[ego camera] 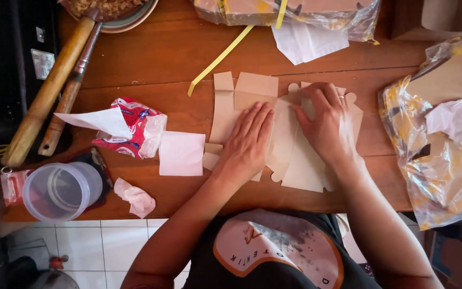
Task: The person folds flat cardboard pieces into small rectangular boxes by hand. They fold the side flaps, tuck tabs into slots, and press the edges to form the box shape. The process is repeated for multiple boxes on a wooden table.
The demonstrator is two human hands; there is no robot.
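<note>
A flat brown cardboard box blank point(295, 160) with tabs and rounded flaps lies on the wooden table point(177, 59). My left hand point(248, 140) presses flat on its left part, fingers together and pointing away from me. My right hand point(326, 120) rests on the right part, fingertips curled on a flap near the top edge. A ring shows on one finger. Neither hand lifts the blank off the table.
A square white paper point(181, 153) and a red-and-white packet point(132, 128) lie left of the blank. A clear plastic cup point(62, 191) lies at the table's front left, beside two wooden handles point(49, 91). Plastic bags of cardboard point(445, 139) sit right and at the back. A yellow strip point(220, 56) crosses the far middle.
</note>
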